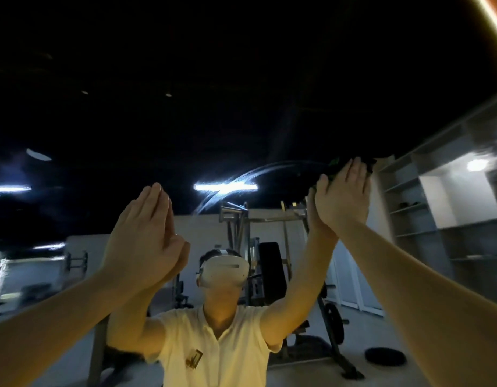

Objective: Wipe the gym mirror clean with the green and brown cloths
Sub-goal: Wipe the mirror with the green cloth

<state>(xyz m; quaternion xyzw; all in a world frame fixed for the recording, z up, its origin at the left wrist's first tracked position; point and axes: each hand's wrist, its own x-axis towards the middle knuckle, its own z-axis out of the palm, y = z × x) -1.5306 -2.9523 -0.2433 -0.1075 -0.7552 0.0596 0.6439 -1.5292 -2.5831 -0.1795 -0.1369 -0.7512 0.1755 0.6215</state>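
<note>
The left hand (146, 233) is raised flat against the mirror (241, 107), fingers straight and pressed together, meeting its own reflection palm to palm; whether a cloth lies under it I cannot tell. In the glass between the arms stands the person's reflection, in a pale shirt (213, 344) and a white headset (225, 270), with a weight machine (269, 247) behind. Curved streaks (241, 174) catch the light higher up. The right hand (343, 196) is higher, fingers straight and close together, pressing the green cloth (334, 163) flat on the mirror; only its edge shows past the fingertips. Shelves (409, 208) show at far right
</note>
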